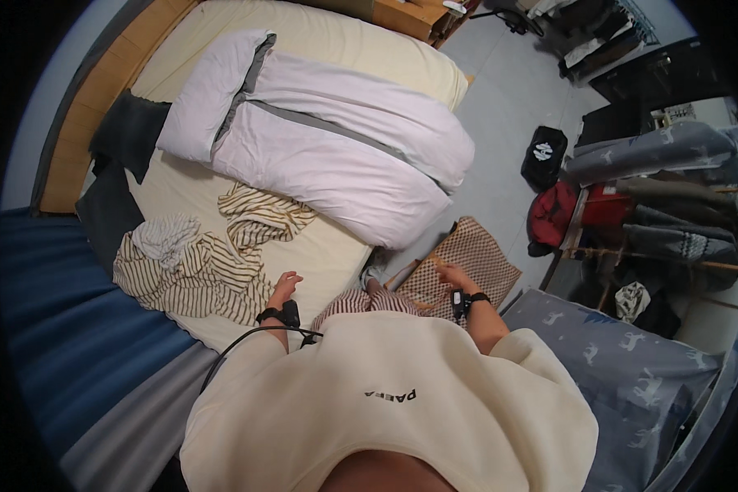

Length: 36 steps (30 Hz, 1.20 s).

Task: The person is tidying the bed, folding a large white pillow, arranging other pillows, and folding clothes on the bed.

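Observation:
My left hand [288,282] hangs open beside the edge of the mattress [333,253], near a heap of cream-and-brown striped fabric [189,271]. A pale grey-striped cloth [166,234] lies on that heap, and another striped bundle [258,213] lies farther up. My right hand [453,275] is open and holds nothing, over or beside a checked brown mat or flat bag [480,254] on the floor; I cannot tell if it touches it. Across the bed lies a folded pink-white quilt [328,180] with grey trim, with dark pillows [131,131] at its left.
At right stand a clothes rack [676,230] with a grey patterned cover [590,353], a red bag [549,213] and a black bag [537,164] on the floor [500,115]. Blue curtains [66,303] hang at left. A wooden cabinet [410,16] stands beyond the bed.

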Each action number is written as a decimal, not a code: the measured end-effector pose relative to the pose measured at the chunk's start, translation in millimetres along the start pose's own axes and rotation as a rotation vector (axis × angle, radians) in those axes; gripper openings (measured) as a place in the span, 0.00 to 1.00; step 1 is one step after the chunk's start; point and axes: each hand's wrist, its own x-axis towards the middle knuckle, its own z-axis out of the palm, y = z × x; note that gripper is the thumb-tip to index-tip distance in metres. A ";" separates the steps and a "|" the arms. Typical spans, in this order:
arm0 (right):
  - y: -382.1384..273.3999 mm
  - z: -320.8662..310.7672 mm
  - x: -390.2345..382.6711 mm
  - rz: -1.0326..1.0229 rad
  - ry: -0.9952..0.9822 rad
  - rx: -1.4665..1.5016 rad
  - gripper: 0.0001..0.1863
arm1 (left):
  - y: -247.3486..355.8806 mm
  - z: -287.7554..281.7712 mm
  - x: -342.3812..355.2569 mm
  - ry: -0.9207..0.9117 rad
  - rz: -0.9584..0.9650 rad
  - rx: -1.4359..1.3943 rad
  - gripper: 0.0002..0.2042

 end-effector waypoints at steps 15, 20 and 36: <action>-22.6 -55.1 -63.9 0.056 0.172 0.293 0.30 | 74.0 29.9 -54.4 -0.108 -0.036 0.001 0.27; -55.7 -131.5 17.2 -0.016 0.016 0.023 0.39 | 84.9 103.5 -20.4 0.027 -0.051 -0.138 0.24; -209.7 -248.0 154.4 -0.096 -0.271 -0.516 0.38 | 47.2 280.1 -77.3 0.266 -0.208 -0.475 0.42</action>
